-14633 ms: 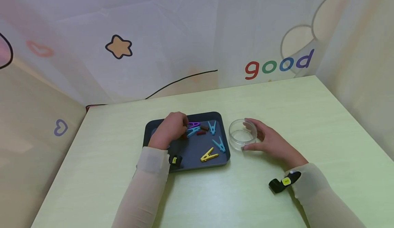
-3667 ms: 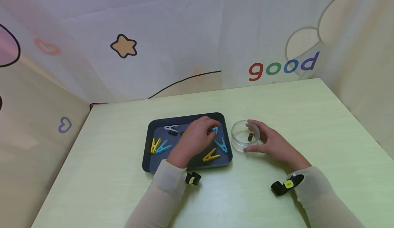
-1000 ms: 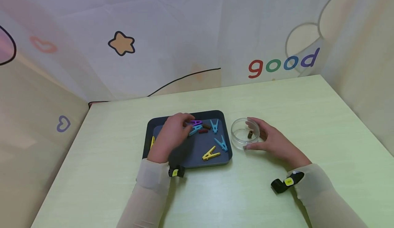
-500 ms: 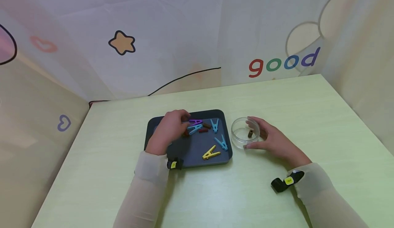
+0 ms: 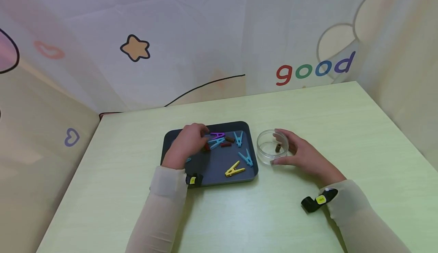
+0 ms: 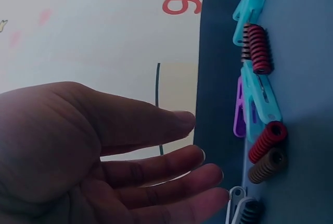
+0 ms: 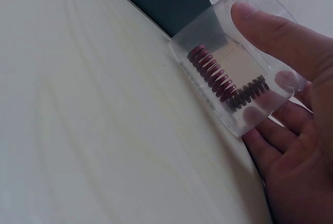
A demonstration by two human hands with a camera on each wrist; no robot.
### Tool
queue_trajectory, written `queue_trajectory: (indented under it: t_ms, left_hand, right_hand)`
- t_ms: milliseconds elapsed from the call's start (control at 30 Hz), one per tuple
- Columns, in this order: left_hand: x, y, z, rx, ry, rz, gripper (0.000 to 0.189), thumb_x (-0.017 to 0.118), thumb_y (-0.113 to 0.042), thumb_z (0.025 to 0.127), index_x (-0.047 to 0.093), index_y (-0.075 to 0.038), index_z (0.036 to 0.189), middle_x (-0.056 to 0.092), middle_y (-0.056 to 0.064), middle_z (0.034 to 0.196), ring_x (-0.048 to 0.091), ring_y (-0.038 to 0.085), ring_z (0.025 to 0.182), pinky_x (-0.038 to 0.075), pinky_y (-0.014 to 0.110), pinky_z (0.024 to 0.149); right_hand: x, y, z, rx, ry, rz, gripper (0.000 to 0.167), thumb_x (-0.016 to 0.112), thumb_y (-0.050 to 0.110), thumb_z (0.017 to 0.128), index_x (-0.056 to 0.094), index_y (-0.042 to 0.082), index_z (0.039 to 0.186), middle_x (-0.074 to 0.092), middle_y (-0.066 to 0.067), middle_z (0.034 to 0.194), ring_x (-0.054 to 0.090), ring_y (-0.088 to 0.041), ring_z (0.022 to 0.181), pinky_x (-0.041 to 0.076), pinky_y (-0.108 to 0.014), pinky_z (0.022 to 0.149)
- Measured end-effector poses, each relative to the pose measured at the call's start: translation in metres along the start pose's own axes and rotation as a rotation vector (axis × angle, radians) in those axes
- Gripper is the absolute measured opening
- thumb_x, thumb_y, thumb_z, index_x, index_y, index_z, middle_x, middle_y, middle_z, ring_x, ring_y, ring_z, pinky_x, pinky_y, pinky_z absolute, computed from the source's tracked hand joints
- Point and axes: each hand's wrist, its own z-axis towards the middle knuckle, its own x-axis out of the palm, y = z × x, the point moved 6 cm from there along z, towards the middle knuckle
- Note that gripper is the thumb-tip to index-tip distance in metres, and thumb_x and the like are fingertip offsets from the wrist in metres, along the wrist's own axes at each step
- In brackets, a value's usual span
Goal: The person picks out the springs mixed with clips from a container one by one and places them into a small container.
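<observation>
My left hand [image 5: 186,144] hovers over the left part of a dark tray [image 5: 213,171]. In the left wrist view its thumb and fingers are spread apart and hold nothing. Nearest to them lie a red spring [image 6: 268,140], a brown spring [image 6: 268,165] and a white clothespin [image 6: 237,198] beside a black spring. My right hand [image 5: 302,154] grips a clear round jar [image 5: 268,162] on the table, thumb on one side and fingers on the other. Inside it the right wrist view shows a red spring [image 7: 210,73] and a dark brown spring [image 7: 248,94].
In the tray lie a yellow clothespin [image 5: 234,169], several blue clothespins [image 5: 246,158], a purple clothespin [image 5: 218,135] and two more springs [image 5: 226,144]. The left hand hides part of the tray. A printed curtain [image 5: 205,48] hangs behind the pale table [image 5: 239,215].
The jar looked bare in the oldest frame and now contains springs. My left hand has moved leftward over the tray since 3.7 seconds ago. The right hand has stayed on the jar.
</observation>
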Motion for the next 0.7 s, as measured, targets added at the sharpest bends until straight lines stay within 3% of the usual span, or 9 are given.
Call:
queue_trajectory:
  t_ms: [700]
  left_hand:
    - [0.0089, 0.0101, 0.0061, -0.071, 0.043, 0.033, 0.033, 0.057, -0.012, 0.094, 0.063, -0.001, 0.123, 0.064, 0.016, 0.126, 0.063, 0.028, 0.106, 0.054, 0.041, 0.087]
  right_hand:
    - [0.0001, -0.0024, 0.0011, -0.005, -0.002, 0.006, 0.099, 0.083, 0.047, 0.070, 0.028, 0.030, 0.151, 0.039, -0.004, 0.154, 0.035, -0.030, 0.143, 0.030, -0.052, 0.114]
